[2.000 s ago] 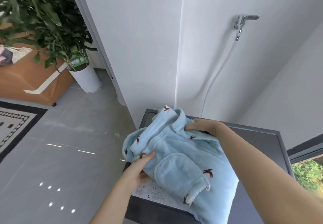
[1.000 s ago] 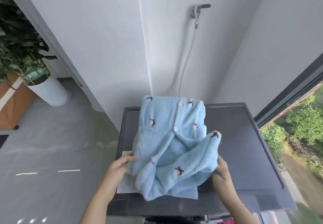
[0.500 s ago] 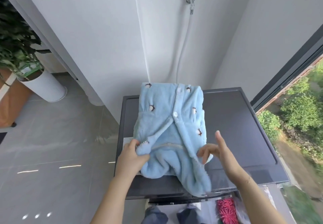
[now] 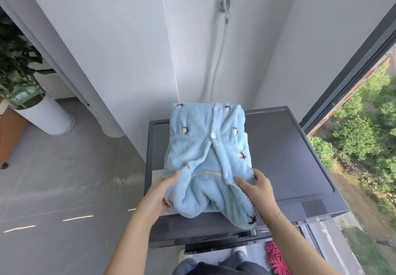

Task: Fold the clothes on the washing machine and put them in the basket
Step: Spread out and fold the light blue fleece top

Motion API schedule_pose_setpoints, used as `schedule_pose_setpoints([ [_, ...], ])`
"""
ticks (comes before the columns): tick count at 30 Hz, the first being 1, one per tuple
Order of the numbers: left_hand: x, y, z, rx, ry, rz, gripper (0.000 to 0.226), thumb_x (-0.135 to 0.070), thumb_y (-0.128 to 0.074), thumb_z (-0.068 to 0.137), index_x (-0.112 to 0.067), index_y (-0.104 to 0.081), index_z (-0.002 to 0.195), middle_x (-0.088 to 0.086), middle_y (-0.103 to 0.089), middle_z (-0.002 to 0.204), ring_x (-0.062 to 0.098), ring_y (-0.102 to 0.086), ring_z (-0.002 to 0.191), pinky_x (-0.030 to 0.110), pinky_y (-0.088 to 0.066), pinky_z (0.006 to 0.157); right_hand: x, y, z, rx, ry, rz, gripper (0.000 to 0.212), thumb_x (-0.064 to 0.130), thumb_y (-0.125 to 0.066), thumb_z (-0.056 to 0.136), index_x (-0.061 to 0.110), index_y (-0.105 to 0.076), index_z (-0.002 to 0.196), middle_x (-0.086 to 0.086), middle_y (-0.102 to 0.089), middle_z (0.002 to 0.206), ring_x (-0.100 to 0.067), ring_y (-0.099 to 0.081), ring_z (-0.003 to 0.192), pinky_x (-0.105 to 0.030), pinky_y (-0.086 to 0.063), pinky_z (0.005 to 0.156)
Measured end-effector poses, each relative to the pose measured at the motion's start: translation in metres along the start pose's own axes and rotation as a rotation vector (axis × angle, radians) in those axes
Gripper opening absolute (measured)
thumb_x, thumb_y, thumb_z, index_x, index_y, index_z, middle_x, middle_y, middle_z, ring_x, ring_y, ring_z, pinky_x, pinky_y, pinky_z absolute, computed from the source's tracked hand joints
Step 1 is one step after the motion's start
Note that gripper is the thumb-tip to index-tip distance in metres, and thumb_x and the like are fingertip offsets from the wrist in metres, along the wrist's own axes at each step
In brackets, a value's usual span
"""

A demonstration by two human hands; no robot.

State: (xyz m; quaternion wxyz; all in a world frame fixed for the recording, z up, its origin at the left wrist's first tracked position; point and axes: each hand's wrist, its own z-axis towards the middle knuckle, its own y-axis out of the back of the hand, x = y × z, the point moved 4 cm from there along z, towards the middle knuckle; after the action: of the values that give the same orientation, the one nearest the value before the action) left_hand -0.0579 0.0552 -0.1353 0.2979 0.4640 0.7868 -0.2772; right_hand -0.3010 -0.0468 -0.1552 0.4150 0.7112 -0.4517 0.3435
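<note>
A fluffy light-blue garment [image 4: 205, 146] with small dark bird motifs and white buttons lies partly folded on the dark grey washing machine [image 4: 285, 150], its near end hanging over the front edge. My left hand [image 4: 160, 193] grips the garment's near left edge, fingers curled under the fabric. My right hand [image 4: 257, 186] holds the near right part, thumb on top by the trimmed edge. No basket is in view.
A white wall with a tap [image 4: 228, 2] and hose stands behind the machine. A potted plant [image 4: 27, 94] in a white pot sits on the grey floor at left. A large window [image 4: 360, 94] runs along the right. A pink fluffy object [image 4: 276, 257] lies below the machine's front.
The garment went from bunched up to laid flat, buttons up. Since half a second ago my right hand has closed onto its near right part; my left hand keeps its hold.
</note>
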Motion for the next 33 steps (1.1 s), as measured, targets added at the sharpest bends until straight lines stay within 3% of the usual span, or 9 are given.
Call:
schedule_pose_setpoints([
  [6, -0.04, -0.005, -0.01, 0.107, -0.351, -0.131, 0.043, -0.008, -0.064, 0.086, -0.014, -0.056, 0.128, 0.005, -0.068, 0.12, 0.021, -0.064, 0.11, 0.036, -0.048, 0.091, 0.025, 0.009, -0.022, 0.189, 0.048, 0.463, 0.005, 0.005, -0.065, 0.087, 0.001, -0.064, 0.09, -0.011, -0.064, 0.075, -0.018, -0.061, 0.067, -0.029, -0.052, 0.058],
  [10, -0.003, 0.026, 0.014, -0.019, -0.082, 0.185, 0.054, -0.012, -0.079, 0.07, -0.017, -0.059, 0.12, 0.005, -0.069, 0.115, 0.022, -0.064, 0.108, 0.041, -0.047, 0.099, -0.016, -0.01, -0.024, 0.322, -0.159, 0.365, 0.039, 0.002, -0.076, 0.073, -0.005, -0.061, 0.108, -0.02, -0.07, 0.09, -0.027, -0.069, 0.077, -0.036, -0.057, 0.064],
  [12, 0.016, 0.037, 0.023, -0.077, 0.115, 0.256, 0.074, -0.023, -0.084, 0.054, -0.015, -0.057, 0.122, 0.005, -0.07, 0.109, 0.022, -0.066, 0.101, 0.041, -0.051, 0.093, -0.026, -0.012, -0.018, 0.25, -0.206, 0.283, 0.04, -0.005, -0.072, 0.069, -0.006, -0.059, 0.107, -0.016, -0.07, 0.084, -0.022, -0.069, 0.072, -0.032, -0.056, 0.06],
  [14, 0.007, 0.043, 0.031, -0.148, 0.063, 0.28, 0.07, -0.017, -0.079, 0.065, -0.017, -0.047, 0.127, 0.003, -0.064, 0.112, 0.018, -0.062, 0.099, 0.032, -0.05, 0.084, -0.024, -0.01, -0.01, 0.15, -0.196, 0.252, 0.028, -0.007, -0.064, 0.075, -0.001, -0.06, 0.102, -0.014, -0.069, 0.086, -0.02, -0.067, 0.069, -0.033, -0.056, 0.059],
  [17, -0.027, 0.044, 0.042, -0.264, -0.136, 0.281, 0.059, -0.016, -0.067, 0.08, -0.021, -0.043, 0.134, -0.001, -0.052, 0.124, 0.015, -0.05, 0.109, 0.029, -0.038, 0.09, -0.011, 0.003, 0.0, -0.109, -0.134, 0.306, 0.034, 0.021, -0.059, 0.068, 0.0, -0.061, 0.095, -0.017, -0.063, 0.09, -0.025, -0.053, 0.074, -0.045, -0.051, 0.068],
  [19, -0.043, 0.036, 0.054, -0.241, -0.163, 0.233, 0.047, -0.027, -0.062, 0.09, -0.018, -0.047, 0.133, -0.005, -0.051, 0.125, 0.014, -0.047, 0.113, 0.03, -0.036, 0.095, 0.01, 0.005, 0.007, -0.169, -0.055, 0.304, 0.039, 0.032, -0.057, 0.078, -0.007, -0.055, 0.086, -0.007, -0.049, 0.077, -0.02, -0.04, 0.07, -0.034, -0.038, 0.061],
  [23, -0.051, 0.013, 0.075, -0.19, -0.139, 0.268, 0.039, -0.049, -0.061, 0.088, -0.017, -0.058, 0.111, -0.002, -0.06, 0.115, 0.018, -0.056, 0.11, 0.032, -0.043, 0.09, 0.037, -0.013, 0.036, -0.135, 0.007, 0.2, 0.047, 0.052, -0.055, 0.091, 0.018, -0.03, 0.071, 0.001, -0.028, 0.065, -0.014, -0.027, 0.059, -0.024, -0.026, 0.052],
  [29, -0.053, 0.007, 0.088, -0.281, -0.314, 0.19, 0.016, -0.033, -0.057, 0.095, -0.017, -0.062, 0.095, 0.001, -0.067, 0.095, 0.02, -0.063, 0.093, 0.028, -0.051, 0.076, 0.029, -0.002, 0.056, -0.416, 0.078, 0.147, 0.037, 0.034, -0.048, 0.098, 0.016, -0.032, 0.07, 0.003, -0.031, 0.064, -0.014, -0.028, 0.06, -0.029, -0.027, 0.056],
  [33, -0.038, 0.02, 0.107, -0.385, -0.254, 0.458, 0.04, -0.058, -0.057, 0.081, -0.018, -0.06, 0.081, 0.001, -0.052, 0.114, 0.024, -0.052, 0.109, 0.043, -0.045, 0.097, -0.006, -0.011, 0.05, -0.51, -0.112, -0.027, 0.036, 0.034, -0.045, 0.099, 0.012, -0.036, 0.071, 0.0, -0.04, 0.066, -0.021, -0.038, 0.065, -0.03, -0.028, 0.053],
])
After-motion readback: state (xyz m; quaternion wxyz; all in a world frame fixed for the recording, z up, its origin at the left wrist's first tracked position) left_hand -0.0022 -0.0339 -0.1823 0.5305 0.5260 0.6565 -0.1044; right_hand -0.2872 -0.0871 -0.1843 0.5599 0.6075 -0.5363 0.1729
